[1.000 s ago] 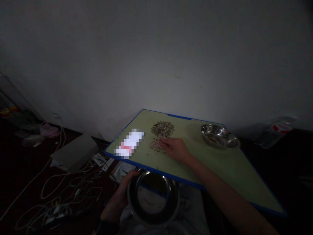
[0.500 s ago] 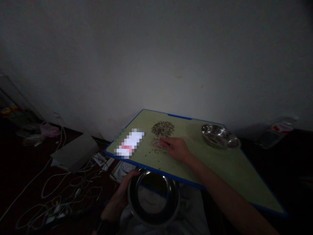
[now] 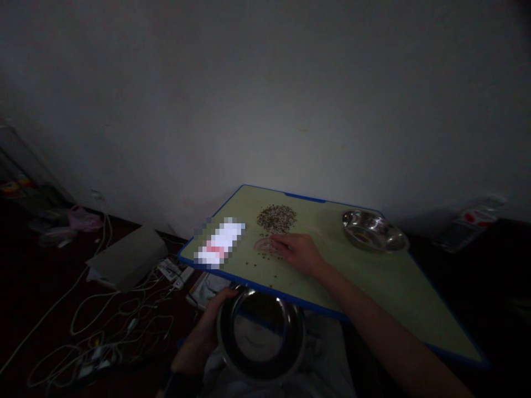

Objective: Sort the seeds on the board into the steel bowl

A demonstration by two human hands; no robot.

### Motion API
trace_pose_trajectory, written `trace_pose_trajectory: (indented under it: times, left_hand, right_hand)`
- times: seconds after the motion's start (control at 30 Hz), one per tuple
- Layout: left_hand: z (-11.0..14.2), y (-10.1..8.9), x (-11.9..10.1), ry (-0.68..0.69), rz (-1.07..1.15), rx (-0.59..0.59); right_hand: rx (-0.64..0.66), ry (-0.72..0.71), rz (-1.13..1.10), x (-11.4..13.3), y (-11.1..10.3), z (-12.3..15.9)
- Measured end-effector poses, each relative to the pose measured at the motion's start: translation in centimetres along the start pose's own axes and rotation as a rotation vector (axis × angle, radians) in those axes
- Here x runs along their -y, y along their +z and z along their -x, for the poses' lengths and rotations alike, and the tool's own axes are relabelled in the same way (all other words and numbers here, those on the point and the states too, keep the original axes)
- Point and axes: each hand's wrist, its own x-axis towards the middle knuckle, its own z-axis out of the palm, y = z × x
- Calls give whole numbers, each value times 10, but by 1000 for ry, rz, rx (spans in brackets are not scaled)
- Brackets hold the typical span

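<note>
My right hand (image 3: 299, 252) rests low over the table, its fingers drawn together near small dark grains (image 3: 271, 256) scattered on the pale green top. Whatever its fingertips hold is too small and dim to make out. Just beyond them lies a loose heap of the same speckled grains (image 3: 276, 218). My left hand (image 3: 213, 316) grips the left rim of a shiny metal basin (image 3: 224, 351) at my lap, below the table's near edge. The basin's mouth is tilted up toward me, and its dark inside is hard to read.
A second metal basin (image 3: 369, 229) stands on the right of the blue-edged table (image 3: 373, 287). A bright, pixelated phone-like slab (image 3: 222, 243) lies at the left. Tangled cables (image 3: 120, 331) and a box (image 3: 128, 254) are on the floor; a large bottle (image 3: 468, 224) is at the right.
A few stray grains near the table's front edge lie in different spots. My right hand has barely shifted; my left hand and the basin stay in place.
</note>
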Motion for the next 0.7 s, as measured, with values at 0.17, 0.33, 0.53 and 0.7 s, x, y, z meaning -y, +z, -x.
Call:
trace_pose_trajectory:
  times: [0.17, 0.33, 0.53, 0.7]
  left_hand:
    - [-1, -1, 0, -58, 11, 27]
    - [-1, 2, 0, -31, 15, 22]
    - [-1, 0, 3, -32, 58, 2]
    - [3, 3, 0, -80, 52, 28]
  right_hand:
    - [-9, 14, -16, 0, 0, 0]
    - [8, 14, -16, 0, -2, 0]
    - [16, -2, -37, 0, -1, 0]
    - [-5, -6, -66, 2, -2, -1]
